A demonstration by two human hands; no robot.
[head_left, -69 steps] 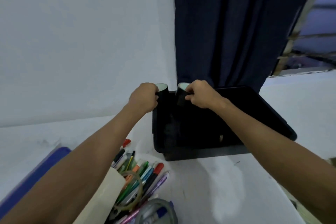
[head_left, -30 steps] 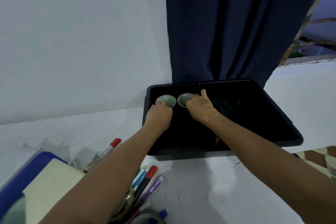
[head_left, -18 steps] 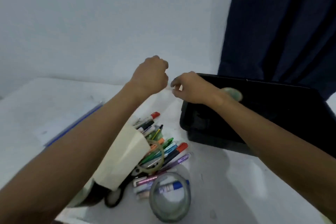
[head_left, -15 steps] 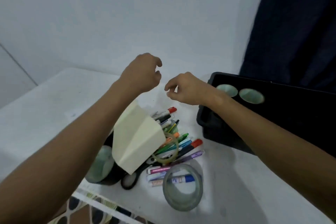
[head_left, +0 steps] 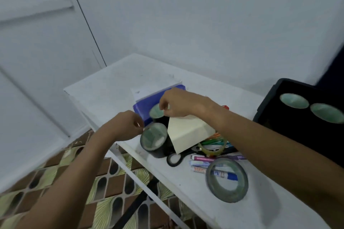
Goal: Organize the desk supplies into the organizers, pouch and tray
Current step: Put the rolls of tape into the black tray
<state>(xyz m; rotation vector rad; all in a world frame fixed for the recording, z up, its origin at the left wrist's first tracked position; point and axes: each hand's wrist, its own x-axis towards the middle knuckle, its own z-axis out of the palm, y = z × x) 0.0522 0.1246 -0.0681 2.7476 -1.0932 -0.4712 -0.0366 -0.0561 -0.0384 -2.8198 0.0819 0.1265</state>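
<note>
Two black round cups with pale insides lie by the pile at the table's left. My left hand [head_left: 124, 126] pinches the rim of the near black cup [head_left: 154, 140]. My right hand [head_left: 178, 104] pinches the rim of the far black cup [head_left: 156, 113], which rests against a blue pouch [head_left: 147, 103]. A cream paper pad [head_left: 188, 134] leans over both cups. On the right, a black tray [head_left: 268, 104] holds two more upright cups [head_left: 294, 100].
Coloured pens and markers [head_left: 214, 144] lie heaped under the pad, with a clear tape ring [head_left: 212, 149], black scissors handles [head_left: 174, 160] and a wide tape roll [head_left: 227, 179] near the front. The table edge [head_left: 130, 156] drops to a patterned floor on the left.
Both hands let go of the two cups in the tray and moved left to the two cups beside the blue pouch. The view swung left with them.
</note>
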